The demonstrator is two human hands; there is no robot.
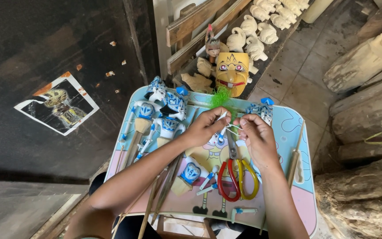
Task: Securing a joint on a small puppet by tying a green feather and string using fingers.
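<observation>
My left hand [205, 127] and my right hand [256, 137] meet over a small cartoon-printed tray table [288, 128]. Both pinch a thin white thread [231, 128] and a small white-and-blue puppet part between the fingertips. Directly below the hands lie scissors [235, 170] with red and yellow handles. A blue-and-white puppet head [261, 110] lies just beyond my right hand. A tuft of green fibre [221, 97] sits beyond my left hand.
Several blue-and-white stick puppets [158, 115] lie at the table's left, with thin wooden sticks [155, 194] along the near side. A yellow carved mask [231, 73] and unpainted wooden figures [255, 40] stand beyond. Logs [368, 97] pile up at right. A poster [57, 103] lies left.
</observation>
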